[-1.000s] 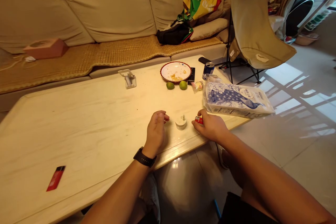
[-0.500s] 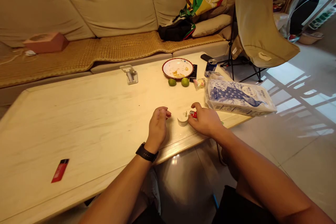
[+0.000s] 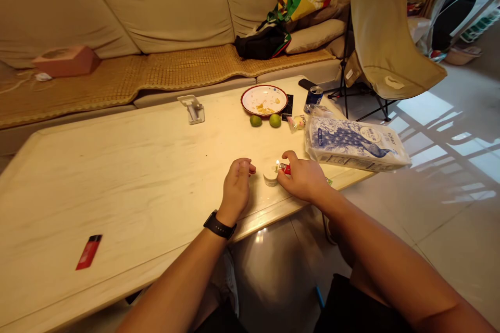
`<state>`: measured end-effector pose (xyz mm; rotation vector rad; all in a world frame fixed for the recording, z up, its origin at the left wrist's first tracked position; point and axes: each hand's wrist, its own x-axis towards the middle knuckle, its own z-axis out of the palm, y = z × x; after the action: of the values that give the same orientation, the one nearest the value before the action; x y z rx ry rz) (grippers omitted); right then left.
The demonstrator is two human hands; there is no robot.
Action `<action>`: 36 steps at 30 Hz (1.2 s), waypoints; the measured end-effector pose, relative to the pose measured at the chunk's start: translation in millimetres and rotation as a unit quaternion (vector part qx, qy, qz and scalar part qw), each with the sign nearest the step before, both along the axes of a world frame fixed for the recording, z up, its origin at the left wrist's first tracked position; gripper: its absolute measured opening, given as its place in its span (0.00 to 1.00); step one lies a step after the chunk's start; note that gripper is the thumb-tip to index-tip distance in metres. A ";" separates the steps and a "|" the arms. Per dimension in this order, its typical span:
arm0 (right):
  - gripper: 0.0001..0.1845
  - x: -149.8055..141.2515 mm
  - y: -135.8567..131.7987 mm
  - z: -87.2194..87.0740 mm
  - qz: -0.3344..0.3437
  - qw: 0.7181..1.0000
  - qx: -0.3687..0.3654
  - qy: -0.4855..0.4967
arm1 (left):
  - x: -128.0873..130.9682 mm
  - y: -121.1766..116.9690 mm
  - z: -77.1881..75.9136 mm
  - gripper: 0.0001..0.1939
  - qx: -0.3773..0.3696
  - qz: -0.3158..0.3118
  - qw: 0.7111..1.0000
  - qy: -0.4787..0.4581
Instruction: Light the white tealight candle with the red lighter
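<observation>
The person wears a black strap watch (image 3: 219,225) on the bare left arm (image 3: 172,291) and dark shorts (image 3: 355,307).

right hand (image 3: 302,179): grips red lighter (image 3: 285,168), flame lit at tealight candle (image 3: 270,177) | left hand (image 3: 235,191): curled, empty, just beside tealight candle
</observation>
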<state>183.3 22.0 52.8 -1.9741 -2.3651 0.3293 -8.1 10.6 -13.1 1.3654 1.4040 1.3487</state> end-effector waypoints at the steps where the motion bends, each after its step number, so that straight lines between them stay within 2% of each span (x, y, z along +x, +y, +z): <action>1: 0.26 -0.2 0.2 -0.7 0.000 1.000 0.001 0.000 | -0.3 0.6 -1.4 0.20 -0.002 0.000 1.000 0.004; 5: 0.26 -0.7 1.5 -4.4 -0.007 1.000 0.006 -0.001 | -4.6 5.8 -5.5 0.18 -0.039 -0.004 0.997 0.074; 8: 0.26 -0.3 2.3 -7.7 -0.008 1.000 0.009 -0.002 | -9.8 8.7 -4.9 0.14 -0.080 -0.036 0.972 0.218; 10: 0.26 0.8 2.1 -9.2 -0.012 1.000 0.016 -0.002 | -12.3 7.3 -3.5 0.14 -0.086 -0.067 0.933 0.344; 13: 0.27 4.4 0.4 -10.2 -0.016 0.999 0.033 0.001 | -12.9 1.1 -3.8 0.15 -0.077 -0.103 0.850 0.511; 15: 0.29 8.2 -1.6 -10.5 -0.016 0.999 0.037 0.003 | -11.6 -3.7 -6.1 0.15 -0.082 -0.132 0.809 0.567; 18: 0.31 14.9 -5.2 -12.0 -0.015 0.999 0.026 0.011 | -9.3 -9.8 -10.4 0.14 -0.082 -0.165 0.775 0.604; 20: 0.32 18.9 -7.7 -13.4 -0.021 0.999 0.020 0.012 | -8.6 -13.3 -12.1 0.14 -0.073 -0.168 0.769 0.613; 26: 0.30 23.5 -13.2 -14.0 -0.031 0.999 0.015 -0.001 | -11.1 -19.8 -11.9 0.16 -0.059 -0.167 0.771 0.611; 36: 0.29 21.2 -21.0 -14.2 -0.025 0.999 -0.023 -0.024 | -6.2 -13.9 -10.9 0.17 -0.092 -0.171 0.773 0.604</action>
<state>204.5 0.9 38.5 -2.0795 -2.3535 0.3423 -14.4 -3.3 -23.9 2.3372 1.7948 -0.0872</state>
